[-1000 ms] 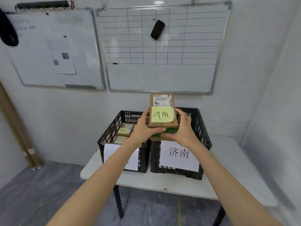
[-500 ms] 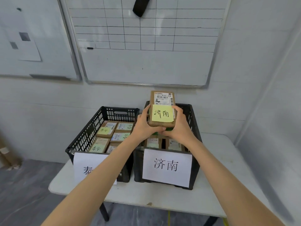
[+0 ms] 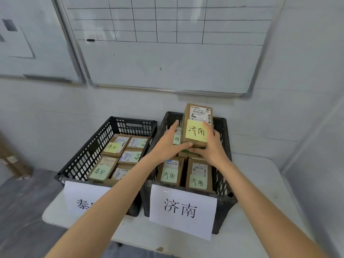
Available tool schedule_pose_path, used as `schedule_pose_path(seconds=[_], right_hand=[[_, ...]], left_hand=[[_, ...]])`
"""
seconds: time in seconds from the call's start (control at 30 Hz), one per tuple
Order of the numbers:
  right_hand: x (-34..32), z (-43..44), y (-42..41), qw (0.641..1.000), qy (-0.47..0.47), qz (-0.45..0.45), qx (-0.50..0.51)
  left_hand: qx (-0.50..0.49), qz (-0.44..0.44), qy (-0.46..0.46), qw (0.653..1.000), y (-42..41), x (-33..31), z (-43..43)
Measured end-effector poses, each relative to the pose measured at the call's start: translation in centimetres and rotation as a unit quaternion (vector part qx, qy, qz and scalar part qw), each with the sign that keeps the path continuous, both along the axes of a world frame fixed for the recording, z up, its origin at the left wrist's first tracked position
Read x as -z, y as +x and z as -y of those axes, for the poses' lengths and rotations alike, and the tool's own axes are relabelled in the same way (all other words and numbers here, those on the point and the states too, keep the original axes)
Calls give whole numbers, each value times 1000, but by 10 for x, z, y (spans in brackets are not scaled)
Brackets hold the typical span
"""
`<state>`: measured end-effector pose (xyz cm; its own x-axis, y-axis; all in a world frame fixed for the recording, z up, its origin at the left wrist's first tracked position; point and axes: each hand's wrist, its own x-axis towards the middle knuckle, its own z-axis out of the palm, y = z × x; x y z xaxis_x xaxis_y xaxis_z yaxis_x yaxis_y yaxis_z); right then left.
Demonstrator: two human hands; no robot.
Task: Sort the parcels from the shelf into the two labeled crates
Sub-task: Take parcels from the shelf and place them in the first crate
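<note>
Gripping parcel (image 3: 197, 125) between both hands (image 3: 188, 146), above right crate (image 3: 223, 200) (labelled 济南)

You hold a brown parcel (image 3: 197, 125) between both hands above the right crate (image 3: 223, 200), whose front sign reads 济南. Your left hand (image 3: 168, 146) grips its left side and near end, your right hand (image 3: 211, 146) its right side. The parcel's yellow note (image 3: 197, 131) also reads 济南. The left crate (image 3: 89, 159) beside it holds parcels marked 泰安. Both crates sit on a white table (image 3: 260, 220).
</note>
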<state>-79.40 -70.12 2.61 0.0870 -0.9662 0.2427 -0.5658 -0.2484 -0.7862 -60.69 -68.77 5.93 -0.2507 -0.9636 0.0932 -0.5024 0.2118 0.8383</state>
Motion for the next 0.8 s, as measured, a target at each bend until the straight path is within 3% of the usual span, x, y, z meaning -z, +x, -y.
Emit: schedule_pose_path(seconds=[0.33, 0.8], right_hand=[[56, 77, -39, 991, 107, -40, 64], [129, 159, -44, 973, 203, -63, 88]], left_hand=[[-24, 198, -59, 978, 21, 30, 92], [-4, 216, -40, 976, 40, 71, 208]])
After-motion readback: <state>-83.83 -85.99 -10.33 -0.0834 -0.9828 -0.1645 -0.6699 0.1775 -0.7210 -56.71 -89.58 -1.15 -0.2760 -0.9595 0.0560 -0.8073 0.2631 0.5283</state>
